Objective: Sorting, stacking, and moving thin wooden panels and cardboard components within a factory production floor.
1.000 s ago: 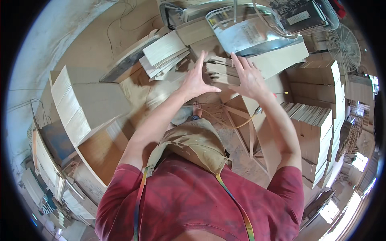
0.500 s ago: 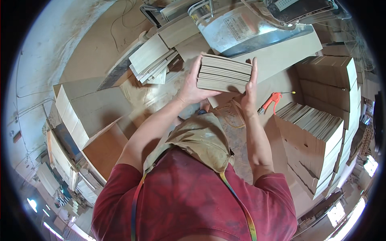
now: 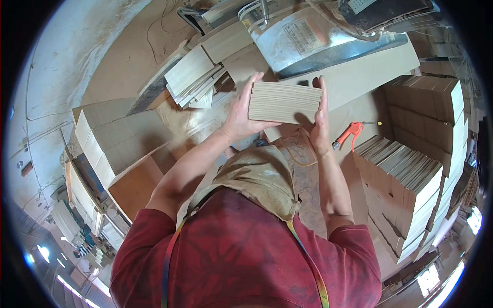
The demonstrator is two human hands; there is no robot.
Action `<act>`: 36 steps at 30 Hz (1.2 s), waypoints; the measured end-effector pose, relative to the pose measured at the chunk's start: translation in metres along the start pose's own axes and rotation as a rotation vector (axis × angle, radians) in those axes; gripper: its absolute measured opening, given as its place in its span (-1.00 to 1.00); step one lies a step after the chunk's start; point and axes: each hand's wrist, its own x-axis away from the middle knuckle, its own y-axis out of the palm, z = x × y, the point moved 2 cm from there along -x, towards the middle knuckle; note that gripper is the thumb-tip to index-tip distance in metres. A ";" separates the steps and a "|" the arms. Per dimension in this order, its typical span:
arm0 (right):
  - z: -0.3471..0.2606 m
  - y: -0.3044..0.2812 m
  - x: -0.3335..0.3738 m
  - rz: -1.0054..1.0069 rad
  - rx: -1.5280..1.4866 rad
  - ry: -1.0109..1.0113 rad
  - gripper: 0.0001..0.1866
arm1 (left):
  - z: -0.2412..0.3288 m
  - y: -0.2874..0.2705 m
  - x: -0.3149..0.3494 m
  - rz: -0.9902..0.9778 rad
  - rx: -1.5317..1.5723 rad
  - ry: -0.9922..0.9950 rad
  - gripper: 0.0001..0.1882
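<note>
Between my two palms is a stack of thin wooden boards, its layered edges facing me. My left hand presses the left end, with fingers reaching under and behind. At the other end my right hand lies flat against the stack, thumb side up. To the right of my right forearm is an orange air blow gun with a yellow tip. Below it stands a tall pile of similar boards on edge.
A metal machine with a rounded housing stands ahead, above a pale panel. Loose boards lean in a heap at the far left. Board stacks stand left, and taller stacks rise at right. A hose hangs near my right wrist.
The boards' edges now line up more evenly, and gaps between layers have closed. The stack sits slightly lower in view and more level, with both hands still on it.
</note>
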 end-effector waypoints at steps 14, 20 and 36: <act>0.013 -0.002 0.013 0.106 -0.080 0.013 0.06 | -0.001 -0.003 0.004 0.004 -0.153 0.013 0.35; 0.015 -0.003 0.003 0.172 -0.102 0.012 0.03 | -0.006 -0.001 0.000 0.032 -0.101 0.031 0.15; -0.140 0.078 0.009 -0.263 0.574 -0.726 0.21 | -0.110 -0.049 0.066 -0.173 1.453 -0.404 -0.01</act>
